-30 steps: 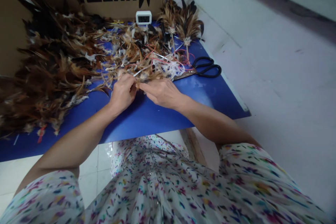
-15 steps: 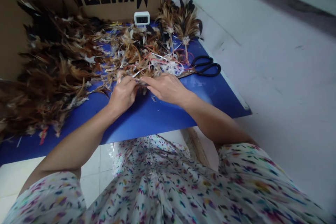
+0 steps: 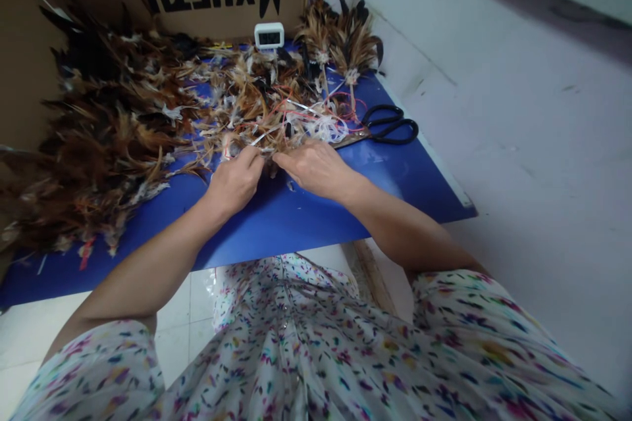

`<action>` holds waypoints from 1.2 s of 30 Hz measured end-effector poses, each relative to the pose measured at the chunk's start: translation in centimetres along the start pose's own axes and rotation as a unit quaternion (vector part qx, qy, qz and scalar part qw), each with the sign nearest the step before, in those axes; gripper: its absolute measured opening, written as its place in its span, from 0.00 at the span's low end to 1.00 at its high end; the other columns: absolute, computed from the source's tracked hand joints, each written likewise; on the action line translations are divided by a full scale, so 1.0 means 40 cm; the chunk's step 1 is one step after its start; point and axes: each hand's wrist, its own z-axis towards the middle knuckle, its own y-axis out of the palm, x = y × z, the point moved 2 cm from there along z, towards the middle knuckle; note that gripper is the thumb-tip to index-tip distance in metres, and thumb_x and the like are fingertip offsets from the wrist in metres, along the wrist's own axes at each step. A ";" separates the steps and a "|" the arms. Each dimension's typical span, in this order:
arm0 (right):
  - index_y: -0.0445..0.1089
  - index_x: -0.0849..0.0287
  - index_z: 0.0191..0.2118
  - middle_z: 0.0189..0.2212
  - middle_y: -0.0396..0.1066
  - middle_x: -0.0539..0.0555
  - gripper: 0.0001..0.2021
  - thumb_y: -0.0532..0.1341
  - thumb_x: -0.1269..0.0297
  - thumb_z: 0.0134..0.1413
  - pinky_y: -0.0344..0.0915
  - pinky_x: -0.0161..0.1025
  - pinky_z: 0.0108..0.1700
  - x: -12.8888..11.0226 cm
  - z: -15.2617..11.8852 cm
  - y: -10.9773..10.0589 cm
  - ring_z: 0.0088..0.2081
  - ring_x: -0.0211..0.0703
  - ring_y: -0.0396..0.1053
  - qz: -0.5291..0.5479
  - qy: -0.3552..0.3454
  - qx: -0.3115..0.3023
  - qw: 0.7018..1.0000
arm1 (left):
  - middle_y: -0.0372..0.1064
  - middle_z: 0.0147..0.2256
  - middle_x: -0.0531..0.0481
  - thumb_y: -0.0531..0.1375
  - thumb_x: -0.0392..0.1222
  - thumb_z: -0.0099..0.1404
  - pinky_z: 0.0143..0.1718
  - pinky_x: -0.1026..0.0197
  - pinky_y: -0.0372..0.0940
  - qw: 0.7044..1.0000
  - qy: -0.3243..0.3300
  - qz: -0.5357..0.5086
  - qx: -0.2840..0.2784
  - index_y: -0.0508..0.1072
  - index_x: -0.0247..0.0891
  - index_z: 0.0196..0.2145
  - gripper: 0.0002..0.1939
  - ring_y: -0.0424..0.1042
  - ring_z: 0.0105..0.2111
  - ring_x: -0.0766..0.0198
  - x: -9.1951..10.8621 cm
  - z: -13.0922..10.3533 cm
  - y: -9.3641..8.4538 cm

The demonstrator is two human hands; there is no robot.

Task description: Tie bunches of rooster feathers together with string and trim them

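Near the front of the blue table, my left hand (image 3: 236, 179) is closed, its thumb and fingers pinching a small bunch of feathers (image 3: 269, 168). Just to its right, my right hand (image 3: 316, 170) is also closed, fingertips pressed together at the bunch's edge; what they pinch is too small to make out. Loose brown feathers (image 3: 247, 95) lie right behind both hands. A tangle of white strips (image 3: 323, 126) and red string (image 3: 358, 105) rests beyond my right hand. Black-handled scissors (image 3: 392, 125) lie to the right, their blades partly behind that hand.
A large heap of brown and black feathers (image 3: 113, 125) covers the left of the blue table (image 3: 286, 230). Two feather bundles on sticks (image 3: 351, 75) lie at the back right. A small white digital clock (image 3: 269, 35) stands before a cardboard box (image 3: 207, 20). A wall (image 3: 518, 145) borders the right side.
My right fingertips have drawn slightly away from my left ones and curled in more. The left hand keeps its pinch on the feathers. The whole view has shifted a little.
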 end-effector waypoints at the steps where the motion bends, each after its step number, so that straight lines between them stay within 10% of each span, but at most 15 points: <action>1: 0.73 0.62 0.49 0.36 0.79 0.59 0.14 0.51 0.75 0.68 0.57 0.42 0.39 0.001 0.000 0.001 0.34 0.44 0.72 -0.005 -0.003 0.001 1.000 | 0.70 0.39 0.42 0.47 0.39 0.72 0.34 0.58 0.66 1.000 0.005 0.008 -0.008 0.70 0.37 0.36 0.14 0.71 0.34 0.59 0.003 0.001 0.001; 20: 0.74 0.60 0.40 0.36 0.73 0.56 0.19 0.49 0.56 0.73 0.62 0.44 0.48 0.081 -0.006 -0.016 0.40 0.44 0.68 0.144 -0.104 0.214 0.961 | 0.75 0.34 0.46 0.47 0.45 0.75 0.33 0.61 0.66 0.995 0.095 -0.030 -0.009 0.73 0.37 0.39 0.17 0.75 0.32 0.61 0.042 0.020 -0.048; 29: 0.75 0.62 0.37 0.31 0.75 0.51 0.16 0.59 0.54 0.66 0.64 0.35 0.38 0.102 0.020 0.018 0.33 0.37 0.69 0.403 -0.097 0.191 0.890 | 0.77 0.38 0.45 0.54 0.38 0.73 0.41 0.65 0.71 0.961 0.191 -0.187 0.075 0.76 0.38 0.36 0.11 0.77 0.41 0.66 0.049 0.008 -0.062; 36: 0.75 0.62 0.43 0.35 0.77 0.53 0.14 0.61 0.56 0.62 0.66 0.36 0.40 0.104 -0.009 -0.019 0.36 0.37 0.71 0.407 -0.096 0.153 0.895 | 0.77 0.38 0.45 0.56 0.38 0.71 0.42 0.63 0.72 0.961 0.172 -0.212 0.049 0.78 0.38 0.38 0.10 0.77 0.39 0.66 0.042 0.007 -0.047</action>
